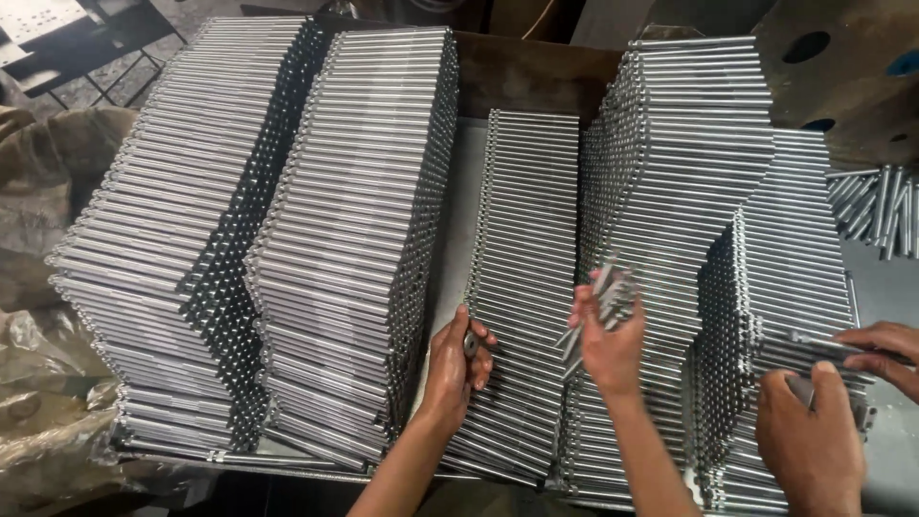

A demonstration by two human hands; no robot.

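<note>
At the near edge of the low centre stack of rods (531, 268), the left hand (458, 362) rests against the stack's left side, fingers curled closed around a small dark round piece (471, 343). The right hand (608, 335) is raised just right of it, closed on a bundle of rods (605, 292), blurred. Tall rod stacks stand to the left (191, 230), (359, 230) and right (684, 172). On the rightmost stack (795, 239), another person's two hands (814, 436), (885, 349) grip rods. Loose rods (876, 206) lie at far right. Crumpled sacking (48, 287) lies left of the counter (459, 163).
</note>
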